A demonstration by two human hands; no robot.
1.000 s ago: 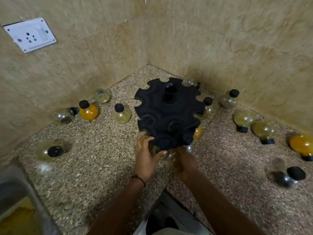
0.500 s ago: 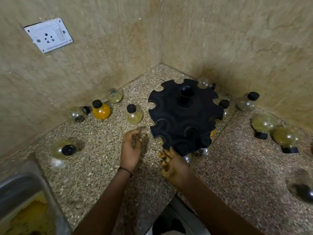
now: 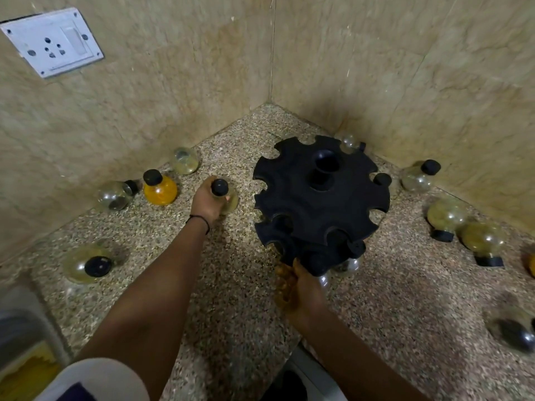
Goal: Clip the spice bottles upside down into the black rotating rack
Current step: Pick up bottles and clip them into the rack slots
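Where the speckled stone bench (image 3: 231,299) runs into the tiled corner, items are listed from nearest outward.

1. Right hand (image 3: 301,287): at the near rim of the black rotating rack (image 3: 321,204), below its lower tier. Fingers curled against the underside; whether they pinch anything cannot be told. Likely purpose: steadying or turning the rack so that an open notch faces the person.

2. Rack: two-tiered, notched all round, standing on the bench close to the corner. Several near notches on the lower tier carry bottles hung cap-up in the clip, bulb down; most upper notches appear vacant. Judged partly filled.

3. Left hand (image 3: 207,202): left of the rack, apart from it. Fingers wrapped round the bulb of a pale spice bottle (image 3: 228,199), black cap upward. It would need inverting before clipping.

4. Loose bottles, left wall: orange bottle (image 3: 160,189) upright, clear bottle (image 3: 114,195) on its side, another pale one behind.

5. Loose bottles, right side: two yellowish bottles (image 3: 447,217) already resting on their caps, presumably ready for pickup.

6. Wall socket (image 3: 52,41), upper left.
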